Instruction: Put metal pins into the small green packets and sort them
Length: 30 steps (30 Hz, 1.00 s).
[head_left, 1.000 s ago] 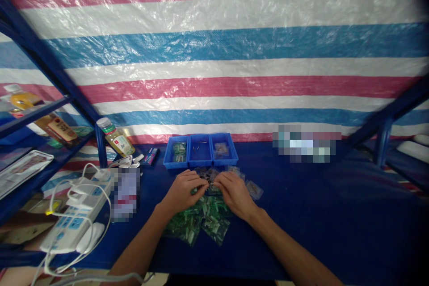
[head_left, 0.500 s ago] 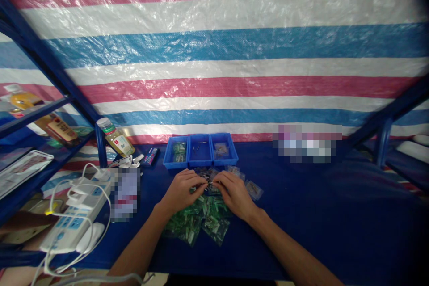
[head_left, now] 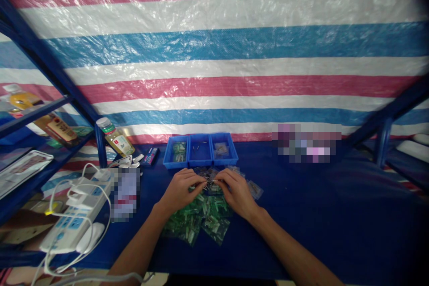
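My left hand (head_left: 183,190) and my right hand (head_left: 236,191) face each other over the table, thumbs and forefingers pinched. A thin, light-coloured metal-looking pin (head_left: 211,181) spans the short gap between their fingertips; its exact kind is too small to make out. Beneath and in front of the hands lies a heap of clear plastic bags with green contents (head_left: 187,221). Small bags with dark pieces (head_left: 203,171) lie just beyond my fingers, partly hidden. Another small clear bag (head_left: 255,190) rests right of my right hand.
Three joined blue bins (head_left: 200,162) stand behind the hands, holding green bags, a few thin pieces and small clear bags. At left are a power strip (head_left: 75,216) with white cables, a bottle (head_left: 117,138) and a small box (head_left: 150,157). Blue frame posts flank the table.
My fingertips have drawn slightly apart, with the right hand shifted a little to the right. More of the thin pin shows between them.
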Available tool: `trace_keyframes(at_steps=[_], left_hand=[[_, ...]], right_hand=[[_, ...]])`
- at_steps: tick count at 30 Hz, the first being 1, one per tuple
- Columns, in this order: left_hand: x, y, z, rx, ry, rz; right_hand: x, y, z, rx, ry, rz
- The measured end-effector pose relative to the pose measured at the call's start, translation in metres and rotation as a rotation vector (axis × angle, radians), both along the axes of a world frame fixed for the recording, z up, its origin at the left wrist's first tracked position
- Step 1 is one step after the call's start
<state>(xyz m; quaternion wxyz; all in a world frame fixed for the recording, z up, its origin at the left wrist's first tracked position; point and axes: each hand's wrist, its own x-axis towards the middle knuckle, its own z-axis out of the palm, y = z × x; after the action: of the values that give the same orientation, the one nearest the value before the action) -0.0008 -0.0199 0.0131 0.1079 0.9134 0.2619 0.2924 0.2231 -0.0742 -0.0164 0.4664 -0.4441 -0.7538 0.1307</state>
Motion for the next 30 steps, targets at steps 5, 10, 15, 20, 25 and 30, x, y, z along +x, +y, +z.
trace_keyframes(at_steps=[5,10,15,20,25,30], left_hand=[[0.0003,0.0003,0.0024,0.018,-0.001,0.008],[0.0004,0.0005,0.0039,0.027,0.001,0.009],[-0.0003,0.0008,0.0023,0.026,0.001,0.013],[0.0002,0.0005,0.0004,0.021,-0.002,0.002],[0.0004,-0.0004,-0.0005,0.01,-0.003,0.002],[0.0007,-0.0011,-0.0015,0.007,-0.004,-0.014]], right_hand=[[0.0011,0.0012,-0.0015,0.019,-0.007,-0.013],[0.0013,-0.0002,-0.0009,0.007,-0.007,-0.015],[0.0009,-0.0016,0.0014,-0.013,-0.008,-0.002],[0.0003,-0.0025,0.0033,-0.032,-0.022,0.009],[-0.001,-0.0029,0.0013,-0.038,-0.042,0.004],[-0.0021,-0.0022,-0.0019,-0.048,-0.052,0.003]])
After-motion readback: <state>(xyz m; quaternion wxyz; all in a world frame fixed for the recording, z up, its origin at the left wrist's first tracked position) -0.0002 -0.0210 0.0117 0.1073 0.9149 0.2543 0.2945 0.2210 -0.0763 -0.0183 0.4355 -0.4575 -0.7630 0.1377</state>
